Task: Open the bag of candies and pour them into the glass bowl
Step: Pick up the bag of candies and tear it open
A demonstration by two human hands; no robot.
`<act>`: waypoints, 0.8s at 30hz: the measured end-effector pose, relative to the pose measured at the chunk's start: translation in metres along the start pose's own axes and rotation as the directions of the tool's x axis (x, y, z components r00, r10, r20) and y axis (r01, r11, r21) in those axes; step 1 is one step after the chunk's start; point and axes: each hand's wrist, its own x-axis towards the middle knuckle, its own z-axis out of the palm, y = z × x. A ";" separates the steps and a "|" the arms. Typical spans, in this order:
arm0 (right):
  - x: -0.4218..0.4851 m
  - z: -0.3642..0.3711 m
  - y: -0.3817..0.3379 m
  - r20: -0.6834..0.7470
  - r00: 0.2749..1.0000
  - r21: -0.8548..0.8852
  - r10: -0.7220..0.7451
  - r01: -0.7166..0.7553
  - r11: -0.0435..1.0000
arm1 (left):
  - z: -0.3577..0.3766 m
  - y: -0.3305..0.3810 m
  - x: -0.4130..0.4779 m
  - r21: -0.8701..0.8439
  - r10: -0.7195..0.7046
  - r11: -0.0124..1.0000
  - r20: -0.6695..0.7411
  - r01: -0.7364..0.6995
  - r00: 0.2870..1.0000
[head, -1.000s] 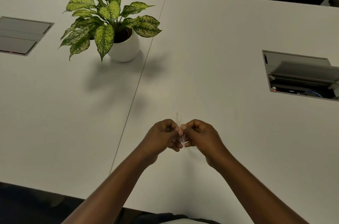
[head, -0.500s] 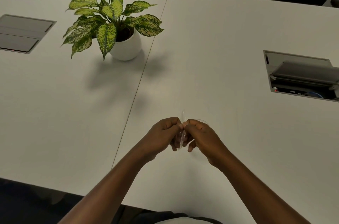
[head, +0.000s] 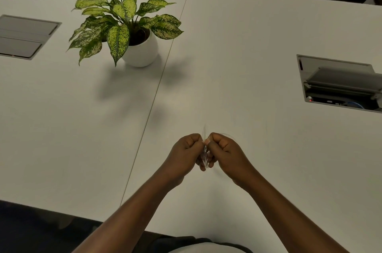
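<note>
Green-speckled plant (head: 124, 18), white pot (head: 142, 52), white table (head: 237, 45)

No text, label, brand or number can be read anywhere — not on the clear bag (head: 205, 154), the white plant pot (head: 142, 52) or the table (head: 248, 45).

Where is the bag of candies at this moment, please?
In the head view, the clear bag is pinched between the left hand and right hand, above the white table, just right of its centre seam.

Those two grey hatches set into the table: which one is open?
The hatch on the person's right: its lid is tilted up and cables show inside. The hatch on the left, beyond the potted plant, lies shut and flat.
</note>
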 end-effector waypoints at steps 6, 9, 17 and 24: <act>-0.001 -0.003 0.000 0.017 1.000 0.067 0.024 -0.025 0.997 | 0.002 -0.003 0.000 -0.016 -0.004 1.000 0.013 0.004 1.000; 0.000 -0.007 0.001 0.018 0.998 0.164 0.055 -0.057 0.985 | -0.004 -0.003 0.002 -0.074 -0.014 0.997 -0.012 0.013 1.000; 0.006 -0.002 -0.001 -0.010 1.000 0.105 0.029 -0.027 0.994 | -0.008 0.000 0.004 0.005 -0.032 0.999 -0.038 0.032 0.999; 0.008 -0.005 0.000 -0.033 0.999 -0.019 0.017 -0.017 1.000 | -0.010 -0.001 0.007 0.139 -0.052 0.988 -0.115 0.068 0.992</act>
